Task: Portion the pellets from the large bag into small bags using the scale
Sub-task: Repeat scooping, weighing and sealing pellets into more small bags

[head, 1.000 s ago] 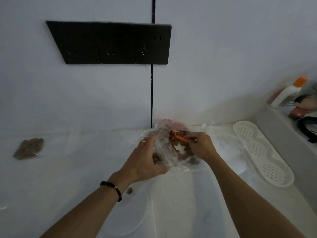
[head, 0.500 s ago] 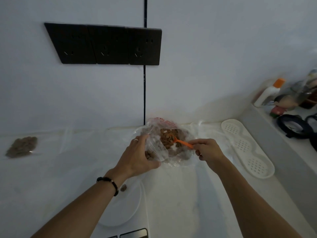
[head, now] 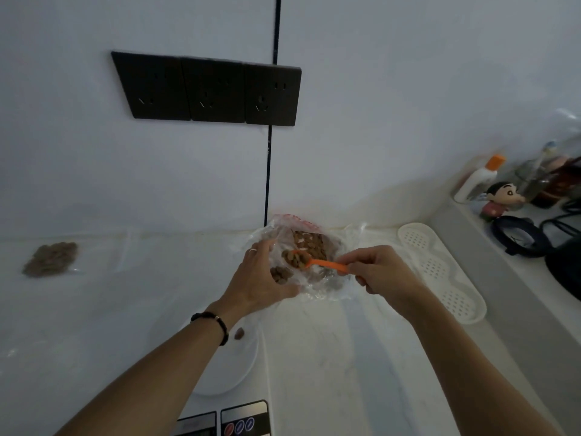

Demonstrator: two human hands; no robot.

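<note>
The large clear bag (head: 320, 287) of brown pellets (head: 309, 243) lies against the wall at the counter's back. My left hand (head: 261, 278) grips a small clear bag (head: 283, 272) holding a few pellets, just in front of the large bag's mouth. My right hand (head: 382, 272) pinches the handle of an orange scoop (head: 317, 262); its bowl is heaped with pellets and hangs over the bags. The white scale (head: 229, 366) sits near me under my left forearm, with one stray pellet (head: 239, 333) on its round plate.
A filled small bag of pellets (head: 50, 259) lies far left on the counter. A white perforated tray (head: 440, 269) lies to the right. On the raised ledge at right stand a white bottle with orange cap (head: 478, 179), a figurine (head: 500, 199) and dark items. Black wall sockets (head: 207, 89) hang above.
The scoop has come up out of the large bag loaded with pellets, and my right hand has drawn back to the right. The view has tilted down, showing more of the scale.
</note>
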